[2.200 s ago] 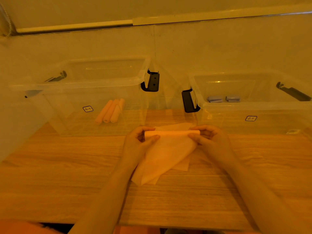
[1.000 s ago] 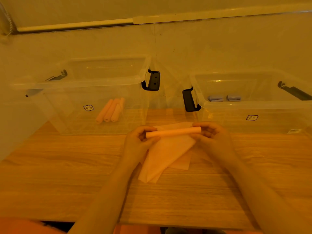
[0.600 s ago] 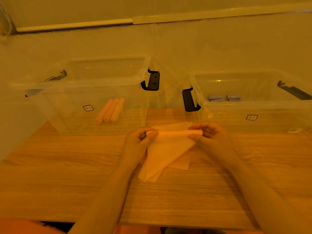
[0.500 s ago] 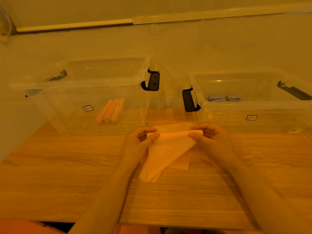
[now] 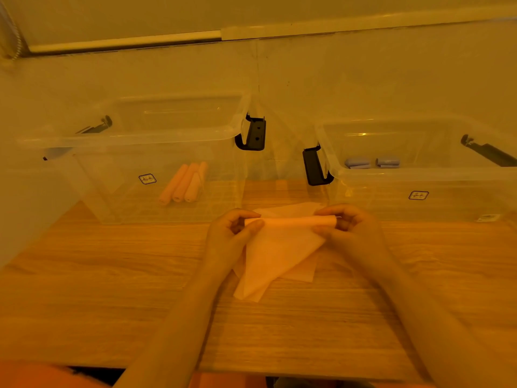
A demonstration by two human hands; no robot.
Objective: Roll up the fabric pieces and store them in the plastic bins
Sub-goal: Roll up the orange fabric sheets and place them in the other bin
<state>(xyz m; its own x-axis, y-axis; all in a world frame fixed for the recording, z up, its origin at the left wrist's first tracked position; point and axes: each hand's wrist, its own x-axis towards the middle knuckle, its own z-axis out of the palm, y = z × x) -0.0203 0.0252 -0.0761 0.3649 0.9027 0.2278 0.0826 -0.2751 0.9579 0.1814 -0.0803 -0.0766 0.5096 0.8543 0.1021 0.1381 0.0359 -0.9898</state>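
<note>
Both my hands pinch the orange fabric piece (image 5: 279, 247) at its rolled top edge, left hand (image 5: 229, 236) on the left end, right hand (image 5: 349, 233) on the right, fingers curled round the roll to keep it tight. The loose tail hangs to the table (image 5: 112, 289), over more flat pieces. Finished orange rolls (image 5: 183, 183) lie in the left bin (image 5: 134, 141); blue rolls (image 5: 372, 162) in the right bin (image 5: 419, 175), apparently sorted by colour.

Two bins sit side by side at the table (image 5: 84, 289) back against the wall: left bin (image 5: 156, 144) holds three rolls (image 5: 183, 186), right bin (image 5: 419, 177) holds two rolls (image 5: 372, 162), fabric piece (image 5: 277, 253) lies in front, between them, gripped by left hand (image 5: 226, 239) and right hand (image 5: 352, 233).
</note>
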